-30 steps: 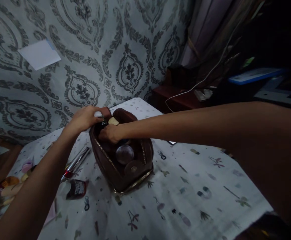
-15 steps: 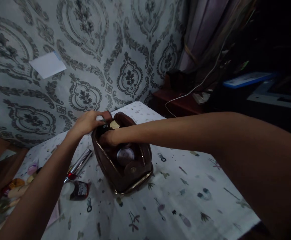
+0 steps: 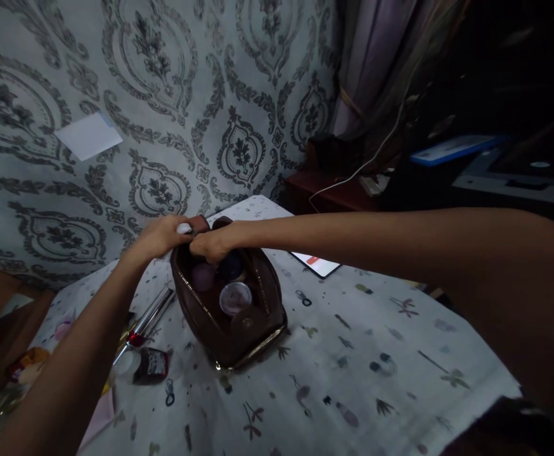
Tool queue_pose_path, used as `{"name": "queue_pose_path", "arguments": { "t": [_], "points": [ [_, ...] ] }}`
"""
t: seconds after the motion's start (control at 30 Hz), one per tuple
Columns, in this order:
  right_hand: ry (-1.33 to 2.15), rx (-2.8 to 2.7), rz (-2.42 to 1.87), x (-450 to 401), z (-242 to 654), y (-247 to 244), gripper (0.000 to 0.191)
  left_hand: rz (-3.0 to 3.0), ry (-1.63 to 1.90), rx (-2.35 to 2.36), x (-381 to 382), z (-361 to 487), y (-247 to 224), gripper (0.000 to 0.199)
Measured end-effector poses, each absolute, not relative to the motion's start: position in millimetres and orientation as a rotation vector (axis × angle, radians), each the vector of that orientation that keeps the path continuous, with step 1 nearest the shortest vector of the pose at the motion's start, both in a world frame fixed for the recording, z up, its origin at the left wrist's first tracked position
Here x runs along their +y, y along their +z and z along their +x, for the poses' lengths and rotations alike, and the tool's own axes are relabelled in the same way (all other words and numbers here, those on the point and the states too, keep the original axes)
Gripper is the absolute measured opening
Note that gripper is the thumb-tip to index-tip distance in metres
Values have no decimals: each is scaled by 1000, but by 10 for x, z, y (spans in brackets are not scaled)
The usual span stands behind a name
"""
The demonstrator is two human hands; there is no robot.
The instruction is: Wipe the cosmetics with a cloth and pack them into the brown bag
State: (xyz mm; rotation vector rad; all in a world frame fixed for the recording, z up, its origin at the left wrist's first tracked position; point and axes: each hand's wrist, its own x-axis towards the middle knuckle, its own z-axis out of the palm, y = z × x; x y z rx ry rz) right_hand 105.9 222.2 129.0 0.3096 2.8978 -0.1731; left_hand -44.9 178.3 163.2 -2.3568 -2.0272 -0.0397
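Note:
A brown zip-top bag stands unzipped on the patterned cloth. My left hand is closed on its far left rim, beside a small white object at the fingertips. Inside the bag's mouth, close to that rim, my right hand has its fingers curled; whatever they hold is hidden. Below it in the bag lie a round clear-lidded container, a pinkish round item and a dark round item.
Left of the bag lie a silver tube and a dark red bottle with a white cap. Several small items sit behind my left forearm. A lit phone or tablet lies beyond my right forearm. A patterned wall borders the table.
My right hand has risen from deeper in the bag toward the far left rim, uncovering the pinkish and dark items. My left hand stays at the rim. The view has shifted slightly.

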Motion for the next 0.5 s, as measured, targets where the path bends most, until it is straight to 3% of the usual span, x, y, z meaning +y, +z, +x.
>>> {"name": "queue_pose_path", "arguments": {
  "t": [0.23,0.5],
  "points": [
    [-67,2932,404,2134,1177,1430,28,-2429,-148,-2043,1814,-503,1603,40],
    [-169,2925,182,2092,992,1128,32,-2432,-241,-2058,1843,-510,1546,47]
  ]
}}
